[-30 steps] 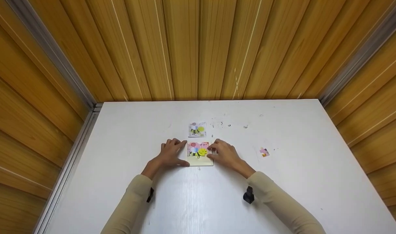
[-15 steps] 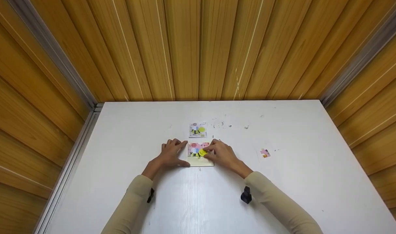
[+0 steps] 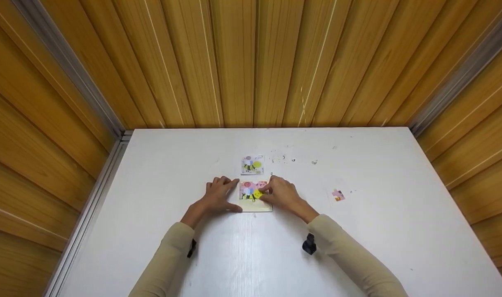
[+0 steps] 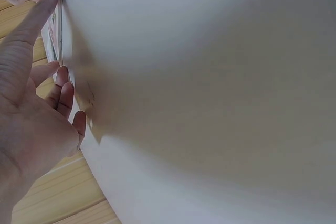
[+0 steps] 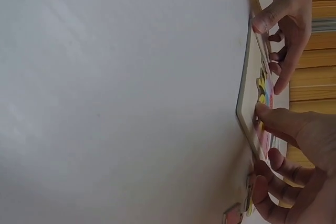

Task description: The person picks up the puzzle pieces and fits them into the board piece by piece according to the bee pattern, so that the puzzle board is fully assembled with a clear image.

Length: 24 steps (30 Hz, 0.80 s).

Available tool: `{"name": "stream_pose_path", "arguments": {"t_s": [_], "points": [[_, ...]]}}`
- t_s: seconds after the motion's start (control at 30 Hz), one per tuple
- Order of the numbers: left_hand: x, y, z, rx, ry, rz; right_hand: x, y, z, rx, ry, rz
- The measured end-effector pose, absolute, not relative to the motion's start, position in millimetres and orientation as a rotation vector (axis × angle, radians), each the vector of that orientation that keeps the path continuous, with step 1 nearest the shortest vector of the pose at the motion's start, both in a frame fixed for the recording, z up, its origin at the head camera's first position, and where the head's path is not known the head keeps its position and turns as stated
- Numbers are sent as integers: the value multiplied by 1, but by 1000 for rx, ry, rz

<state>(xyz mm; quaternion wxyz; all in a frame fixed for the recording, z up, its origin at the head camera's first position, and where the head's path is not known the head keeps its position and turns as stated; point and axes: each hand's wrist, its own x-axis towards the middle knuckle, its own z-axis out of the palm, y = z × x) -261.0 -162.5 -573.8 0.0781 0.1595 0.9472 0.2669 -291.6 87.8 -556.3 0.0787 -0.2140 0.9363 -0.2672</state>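
Board [image 3: 256,206] is laid flat on the worktop [image 3: 152,173], set roughly central so that it can presumably be worked from both sides. Its far part is filled by a bee picture [image 3: 247,191], while its near part is left bare and cream. The board is braced by the left grip [image 3: 218,196]: the fingers are spread rather than clenched, with the thumb at the near left corner and the forefinger at the far one, a span probably chosen so that sliding and twisting are resisted. By the right grip [image 3: 283,192] a yellow piece [image 3: 257,194] appears to be grasped, pinched between thumb and forefinger at the picture's right side; the hold is seemingly taken by the fingertips so that small adjustments can be made with little of the picture being covered. Whether that piece is fully seated cannot be told. Just beyond the board a card [image 3: 252,165] is set, printed with a similar bee, likely so that the two can be compared at a glance. Loose pieces [image 3: 338,195] are placed well to the right, apparently out of the way yet within reach; their number cannot be made out.
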Motion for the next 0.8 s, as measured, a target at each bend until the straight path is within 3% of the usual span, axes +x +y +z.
{"name": "stream_pose_path", "arguments": {"t_s": [0.8], "points": [[-261, -164, -576, 460, 2830, 783, -288, 100, -564, -568, 2815, -946]]}}
